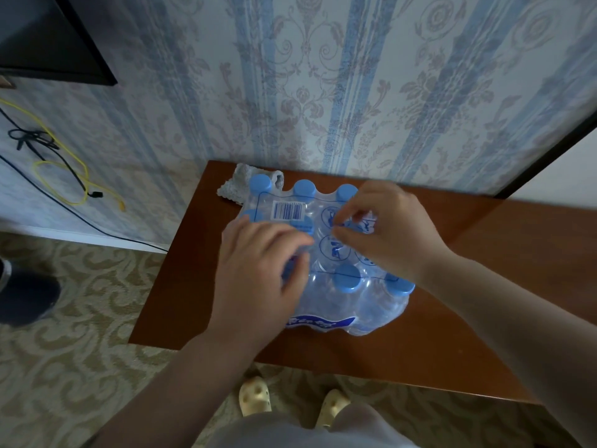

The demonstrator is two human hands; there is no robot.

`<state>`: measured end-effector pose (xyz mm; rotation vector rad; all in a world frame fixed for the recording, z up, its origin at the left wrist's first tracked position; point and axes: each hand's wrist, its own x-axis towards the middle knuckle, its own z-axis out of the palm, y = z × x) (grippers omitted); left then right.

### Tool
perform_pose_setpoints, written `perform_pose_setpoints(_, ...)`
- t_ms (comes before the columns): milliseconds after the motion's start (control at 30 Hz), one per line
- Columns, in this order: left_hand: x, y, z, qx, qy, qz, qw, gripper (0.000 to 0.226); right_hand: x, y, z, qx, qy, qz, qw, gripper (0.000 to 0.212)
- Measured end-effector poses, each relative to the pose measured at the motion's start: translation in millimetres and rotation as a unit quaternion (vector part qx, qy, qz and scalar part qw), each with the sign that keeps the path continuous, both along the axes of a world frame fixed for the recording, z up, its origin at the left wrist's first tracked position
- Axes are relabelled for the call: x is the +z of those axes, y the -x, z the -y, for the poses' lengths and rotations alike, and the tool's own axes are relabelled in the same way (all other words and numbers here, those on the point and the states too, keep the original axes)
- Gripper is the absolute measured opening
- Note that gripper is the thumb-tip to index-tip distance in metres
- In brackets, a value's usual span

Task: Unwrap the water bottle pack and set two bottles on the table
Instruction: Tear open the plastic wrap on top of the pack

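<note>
A shrink-wrapped pack of water bottles (336, 276) with light blue caps stands on the brown wooden table (436, 334), near the wall. Clear plastic film with a barcode and blue printing covers its top. My left hand (258, 276) lies on the pack's left side, fingers curled over the film and hiding some caps. My right hand (384, 227) is over the top right, thumb and fingertips pinching the film between the caps. The wrap looks whole.
A pale knitted cloth (239, 185) lies behind the pack at the table's back left corner. Yellow and black cables (64, 176) hang on the wall at left. A dark shoe (26, 299) is on the patterned carpet. My slippered feet (290, 405) stand at the table's front edge.
</note>
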<state>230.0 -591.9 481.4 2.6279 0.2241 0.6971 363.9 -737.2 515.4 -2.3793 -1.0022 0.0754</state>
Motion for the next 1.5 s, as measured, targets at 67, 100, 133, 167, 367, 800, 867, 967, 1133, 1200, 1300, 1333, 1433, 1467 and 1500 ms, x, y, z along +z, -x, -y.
perform_pose_setpoints(67,-1.8,-1.5,10.3,-0.028,-0.016,-0.036,0.999,0.026,-2.8,-8.4,-1.9,0.009,0.039,-0.001,0.999,0.047)
perform_pose_setpoints(100,-2.7,-2.3,13.9,-0.034,-0.017,-0.047,0.998,0.031,-3.6,-11.6,-3.5,0.021,0.076,-0.009,0.997,0.063)
perform_pose_setpoints(133,-3.3,-3.1,16.1,-0.037,-0.019,-0.054,0.998,0.037,-4.0,-14.0,-5.9,0.031,0.101,-0.014,0.994,0.077)
perform_pose_setpoints(167,-3.6,-4.1,17.8,-0.038,-0.024,-0.062,0.997,0.044,-5.1,-16.6,-8.7,0.039,0.115,-0.010,0.993,0.087)
perform_pose_setpoints(367,-7.5,-10.7,22.3,-0.033,-0.073,-0.090,0.993,0.069,-4.4,-28.5,-30.2,0.059,0.204,0.014,0.977,0.096)
perform_pose_setpoints(800,-23.8,-28.0,28.5,-0.027,0.015,0.071,0.997,0.056,-7.0,-43.4,-40.8,0.045,0.212,0.137,0.967,0.029)
perform_pose_setpoints(867,-25.1,-29.4,28.2,-0.043,0.014,0.079,0.996,0.058,-6.0,-50.6,-42.0,0.065,0.216,0.148,0.963,0.029)
perform_pose_setpoints(967,-26.8,-29.9,27.6,-0.065,0.009,0.092,0.994,0.061,-2.6,-62.9,-44.4,0.093,0.230,0.126,0.960,0.029)
perform_pose_setpoints(1133,-33.3,-29.0,26.7,-0.115,-0.010,0.148,0.982,0.064,9.2,-79.0,-49.6,0.102,0.224,-0.015,0.969,0.036)
perform_pose_setpoints(1200,-35.1,-28.7,26.0,-0.117,-0.030,0.167,0.979,0.064,11.8,-82.5,-52.0,0.104,0.227,-0.043,0.967,0.036)
perform_pose_setpoints(1300,-36.6,-27.8,24.7,-0.123,-0.066,0.181,0.974,0.063,15.9,-87.8,-54.6,0.103,0.226,-0.101,0.963,0.034)
perform_pose_setpoints(1333,-36.8,-27.6,24.2,-0.123,-0.072,0.184,0.973,0.062,17.0,-90.3,-54.7,0.107,0.221,-0.124,0.961,0.034)
perform_pose_setpoints(1433,-35.9,-27.4,24.3,-0.118,-0.073,0.180,0.974,0.062,18.2,-91.7,-54.7,0.111,0.213,-0.159,0.958,0.034)
perform_pose_setpoints(1467,-35.1,-27.7,24.6,-0.116,-0.067,0.174,0.976,0.062,17.9,-88.9,-54.3,0.107,0.215,-0.152,0.959,0.035)
perform_pose_setpoints(1500,-33.9,-28.4,24.2,-0.113,-0.061,0.166,0.978,0.063,17.3,-85.7,-53.4,0.102,0.217,-0.131,0.962,0.038)
